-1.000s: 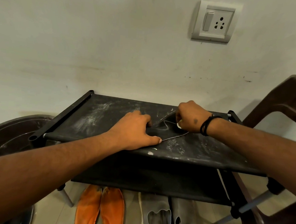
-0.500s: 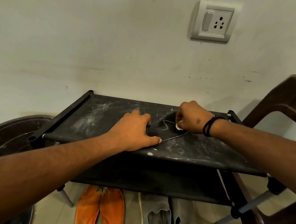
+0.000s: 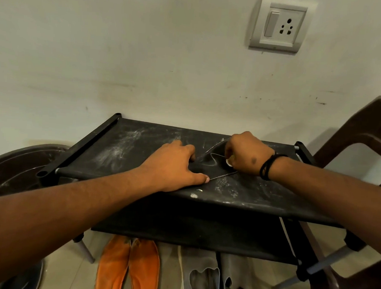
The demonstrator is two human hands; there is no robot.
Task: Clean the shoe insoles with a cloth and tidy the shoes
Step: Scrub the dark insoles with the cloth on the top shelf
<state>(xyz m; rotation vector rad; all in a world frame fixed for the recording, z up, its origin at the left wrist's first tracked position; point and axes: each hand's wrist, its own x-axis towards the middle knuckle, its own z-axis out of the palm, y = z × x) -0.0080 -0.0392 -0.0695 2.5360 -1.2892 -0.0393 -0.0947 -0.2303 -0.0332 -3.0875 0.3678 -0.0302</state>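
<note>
On the dusty top shelf of the black shoe rack (image 3: 123, 149) lies a dark insole (image 3: 208, 165), and my left hand (image 3: 173, 165) rests flat on its near end, fingers spread and thumb along its pale edge. My right hand (image 3: 246, 156) presses a small white cloth (image 3: 229, 162) onto the insole's far end – fingers curled tight round the wad, a black band on the wrist. Below the rack, on the floor, sit a pair of orange shoes (image 3: 128, 267) and – just beside them – grey ones (image 3: 211, 278).

Mid-frame, your left hand (image 3: 173, 165) presses the black insole (image 3: 208, 165) on the rack (image 3: 123, 149); your right hand (image 3: 246, 156) pinches a white cloth (image 3: 229, 162) against it
</note>
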